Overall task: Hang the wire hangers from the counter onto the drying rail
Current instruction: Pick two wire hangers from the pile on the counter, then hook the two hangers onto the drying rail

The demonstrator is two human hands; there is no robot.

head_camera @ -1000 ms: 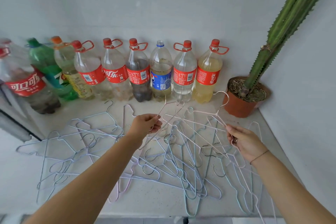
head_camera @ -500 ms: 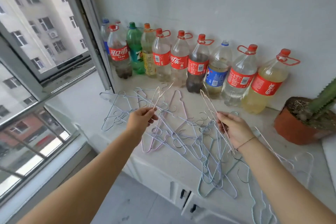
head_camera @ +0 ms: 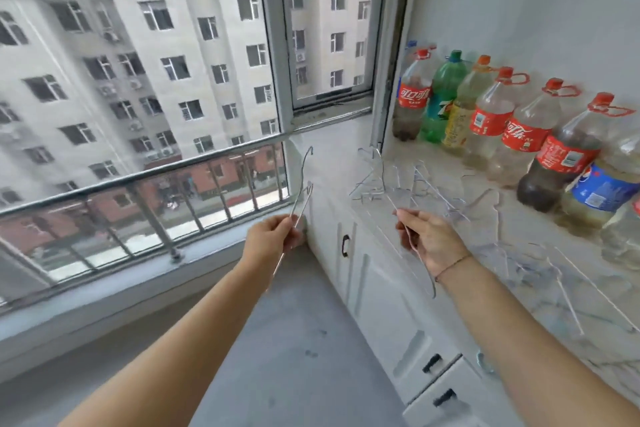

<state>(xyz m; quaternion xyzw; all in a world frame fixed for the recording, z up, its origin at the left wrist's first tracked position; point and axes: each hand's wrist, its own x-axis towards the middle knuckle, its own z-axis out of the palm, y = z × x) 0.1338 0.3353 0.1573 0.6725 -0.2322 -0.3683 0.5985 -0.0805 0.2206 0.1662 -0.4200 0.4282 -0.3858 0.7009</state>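
Note:
My left hand (head_camera: 273,237) pinches thin wire hangers (head_camera: 302,184) whose hooks point up in front of the window. My right hand (head_camera: 429,239) grips another wire hanger (head_camera: 420,260) just off the counter's front edge; its wire runs down past my wrist. Several more pale wire hangers (head_camera: 415,184) lie tangled on the white counter (head_camera: 519,253) to the right. No drying rail shows in view, only a metal window guard rail (head_camera: 145,180) outside the glass.
A row of large plastic bottles (head_camera: 491,121) stands along the wall at the counter's back. White cabinet doors with black handles (head_camera: 345,245) sit under the counter. The window frame (head_camera: 277,45) and sill are at left, grey floor (head_camera: 294,340) below.
My view has swung left from the counter toward the window. Both hands have lifted their hangers off the pile and carried them leftward, away from the counter.

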